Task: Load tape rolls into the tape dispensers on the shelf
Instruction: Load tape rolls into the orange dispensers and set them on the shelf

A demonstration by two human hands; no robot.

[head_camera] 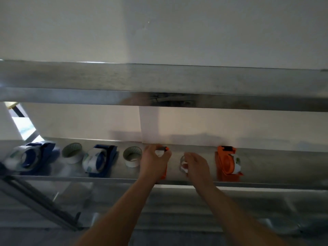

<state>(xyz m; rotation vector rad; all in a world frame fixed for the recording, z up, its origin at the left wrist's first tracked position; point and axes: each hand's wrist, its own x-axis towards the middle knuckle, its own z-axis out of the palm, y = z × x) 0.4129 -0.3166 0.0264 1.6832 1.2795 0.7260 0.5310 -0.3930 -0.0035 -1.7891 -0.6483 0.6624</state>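
On the metal shelf (pixel 266 167) my left hand (pixel 154 164) grips an orange tape dispenser (pixel 164 173), mostly hidden behind the hand, with its orange tip showing at the top. Just to its right my right hand (pixel 196 166) holds a small clear tape roll (pixel 183 165) by its rim. A second orange dispenser (pixel 228 163) with a roll in it stands further right. To the left are two blue dispensers (pixel 102 159) (pixel 35 157), each with a roll in it, and two loose white tape rolls (pixel 132 156) (pixel 72 153).
A steel shelf beam (pixel 159 86) runs across above the hands, with a white wall behind. A slanted metal bar (pixel 40 205) crosses the lower left below the shelf edge. A window shows at the far left.
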